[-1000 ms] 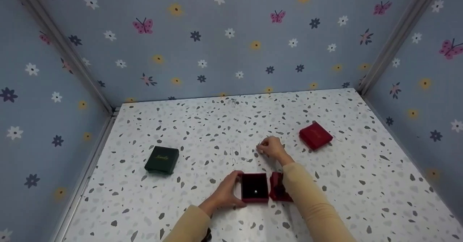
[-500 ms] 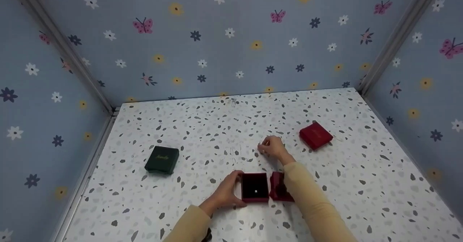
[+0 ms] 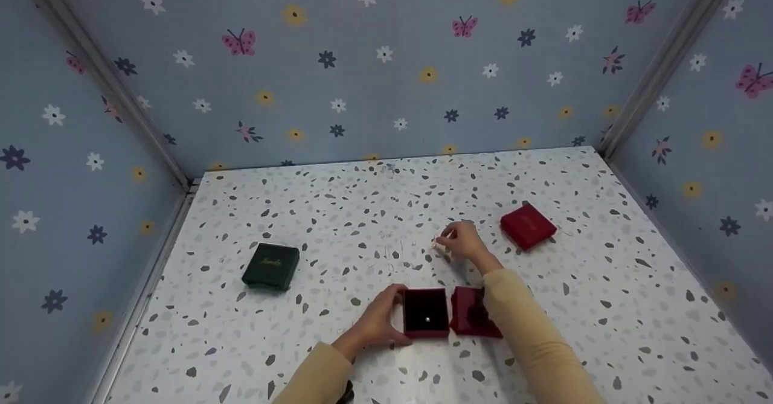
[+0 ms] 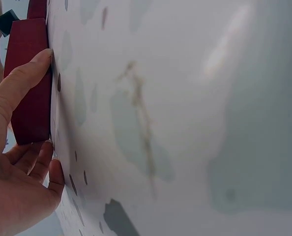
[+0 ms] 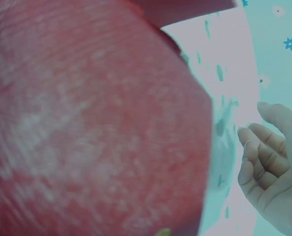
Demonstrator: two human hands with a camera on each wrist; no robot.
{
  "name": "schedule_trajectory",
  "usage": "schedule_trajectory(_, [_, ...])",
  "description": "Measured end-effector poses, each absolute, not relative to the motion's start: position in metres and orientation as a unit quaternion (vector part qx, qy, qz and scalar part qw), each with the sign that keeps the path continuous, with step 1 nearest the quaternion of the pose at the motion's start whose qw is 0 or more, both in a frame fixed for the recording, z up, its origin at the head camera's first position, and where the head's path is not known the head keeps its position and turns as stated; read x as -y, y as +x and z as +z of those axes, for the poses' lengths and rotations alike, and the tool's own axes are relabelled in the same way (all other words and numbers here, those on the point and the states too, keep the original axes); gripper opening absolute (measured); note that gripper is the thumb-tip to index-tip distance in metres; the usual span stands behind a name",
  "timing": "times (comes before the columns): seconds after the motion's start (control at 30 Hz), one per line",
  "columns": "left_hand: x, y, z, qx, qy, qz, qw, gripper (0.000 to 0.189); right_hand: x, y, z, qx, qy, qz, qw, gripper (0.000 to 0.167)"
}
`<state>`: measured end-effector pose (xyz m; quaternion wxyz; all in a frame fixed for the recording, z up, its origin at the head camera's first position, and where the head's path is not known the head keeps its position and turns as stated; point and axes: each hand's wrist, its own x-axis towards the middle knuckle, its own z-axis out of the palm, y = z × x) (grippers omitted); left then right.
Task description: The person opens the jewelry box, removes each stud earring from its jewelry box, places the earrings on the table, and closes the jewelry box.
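In the head view my left hand (image 3: 377,319) grips the side of a red jewelry box (image 3: 426,335), thumb near and fingers far. Its dark inside faces up and holds one small shiny piece (image 3: 427,319). The left wrist view shows the thumb (image 4: 30,73) against the box's red wall (image 4: 32,105). Beyond the box my right hand (image 3: 464,241) is low over the table, fingers bent, a pale sliver at the tips. Its right wrist view shows thumb and curled fingers (image 5: 271,157) with a gap; whether anything is held is unclear. A red piece with a dark patch (image 3: 465,310) lies partly under the right sleeve.
A closed red box (image 3: 527,227) lies at the right and a dark green box (image 3: 270,267) at the left. Between them a tiny bright speck (image 3: 413,244) shows on the speckled table (image 3: 338,211). Patterned walls (image 3: 362,78) enclose the back and sides.
My right hand has shifted slightly to the right and away from me, and its sleeve now covers less of the red piece. The left hand and the box stay in place.
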<state>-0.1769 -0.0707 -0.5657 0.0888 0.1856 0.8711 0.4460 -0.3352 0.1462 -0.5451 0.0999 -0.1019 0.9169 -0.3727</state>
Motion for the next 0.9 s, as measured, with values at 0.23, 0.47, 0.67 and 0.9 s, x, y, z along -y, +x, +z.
schedule_trajectory(0.23, [0.072, -0.178, -0.568, -0.867, 0.203, 0.448, 0.076, 0.09, -0.143, -0.33, -0.534, -0.925, -0.136, -0.347, 0.068, 0.015])
schedule_trajectory(0.47, [0.071, -0.178, -0.568, -0.862, 0.217, 0.453, 0.066, 0.086, -0.139, -0.32, -0.527, -0.922, -0.192, -0.337, 0.002, 0.012])
schedule_trajectory(0.67, [0.07, -0.178, -0.568, -0.865, 0.206, 0.452, 0.076, 0.086, -0.138, -0.311, -0.523, -0.913, -0.203, -0.353, 0.008, 0.01])
schedule_trajectory(0.9, [0.07, -0.178, -0.567, -0.864, 0.195, 0.455, 0.088, 0.086, -0.138, -0.299, -0.519, -0.909, -0.213, -0.357, 0.013, 0.01])
